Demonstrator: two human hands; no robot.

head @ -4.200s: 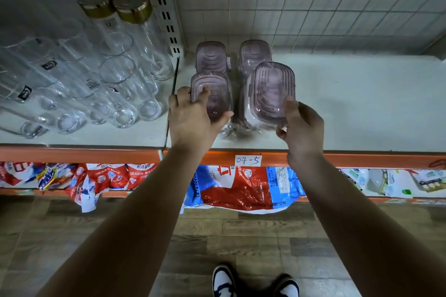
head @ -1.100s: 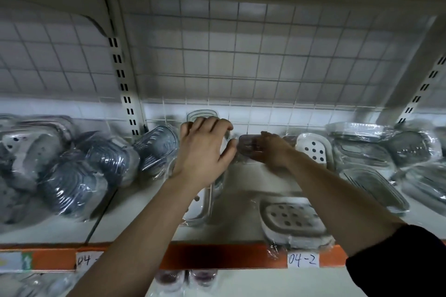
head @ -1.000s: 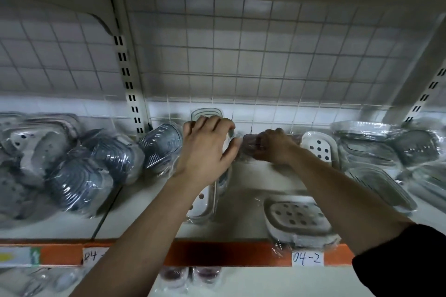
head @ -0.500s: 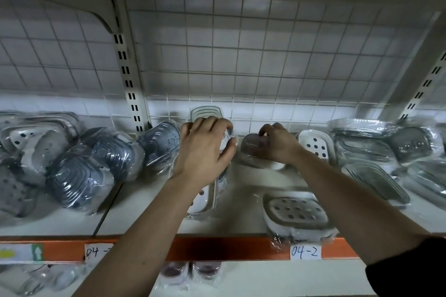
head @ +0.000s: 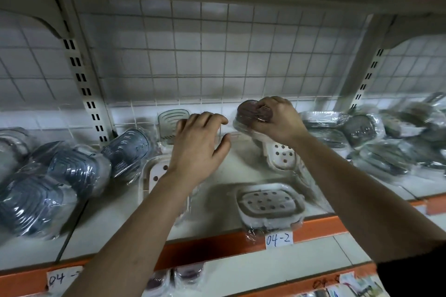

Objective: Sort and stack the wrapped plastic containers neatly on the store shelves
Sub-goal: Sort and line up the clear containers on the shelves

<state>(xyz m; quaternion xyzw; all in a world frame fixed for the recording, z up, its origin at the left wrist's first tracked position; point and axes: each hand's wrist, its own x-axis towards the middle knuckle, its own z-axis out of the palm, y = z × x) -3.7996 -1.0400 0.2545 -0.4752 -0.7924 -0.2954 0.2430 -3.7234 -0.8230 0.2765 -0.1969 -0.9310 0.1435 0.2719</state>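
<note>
My right hand (head: 277,120) grips a wrapped container with a brown lid (head: 248,111), held tilted at the back of the white shelf (head: 217,246), just above a wrapped white perforated container (head: 281,158). My left hand (head: 198,142) hovers with loosely curled fingers over an upright white wrapped container (head: 154,173) and holds nothing. Its fingertips are in front of a clear ribbed container (head: 171,118) leaning on the tiled wall. Another white perforated container (head: 269,202) lies flat at the shelf's front edge.
Dark blue-grey wrapped containers (head: 72,171) are piled on the left past the slotted upright (head: 82,79). A heap of wrapped containers (head: 374,132) fills the right side. A label reading 04-2 (head: 278,240) is on the orange edge. Purple-lidded containers (head: 188,272) sit on the shelf below.
My right hand has raised and tilted the brown-lidded container at the back of the shelf. My left hand has shifted slightly right and its fingers have loosened.
</note>
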